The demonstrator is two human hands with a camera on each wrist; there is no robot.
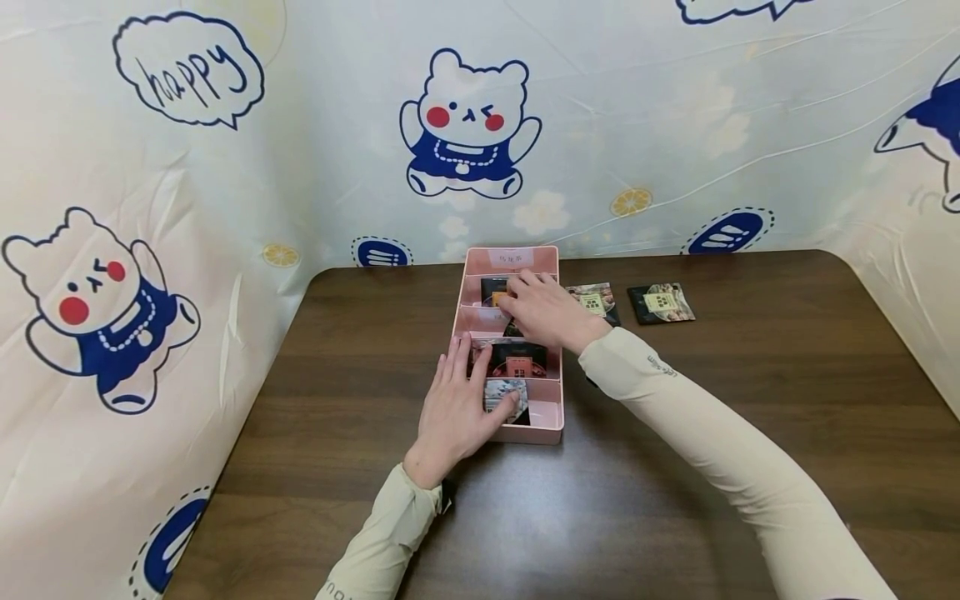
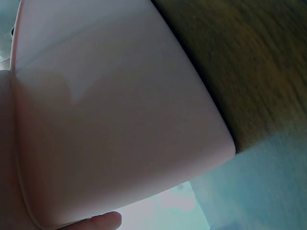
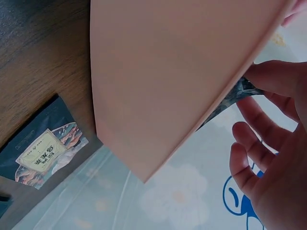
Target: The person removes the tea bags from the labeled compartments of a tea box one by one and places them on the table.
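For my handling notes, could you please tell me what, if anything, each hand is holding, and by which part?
The right hand pinches a dark packet by its raised end; the left hand only rests on the box.

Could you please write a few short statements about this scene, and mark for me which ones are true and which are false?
1. The left hand lies over the left edge of the pink tray. True.
2. Every packet is inside the tray. False: two loose packets lie on the table.
3. The right hand pinches a dark packet. True.
4. The tray has no divisions. False: it is divided into compartments.
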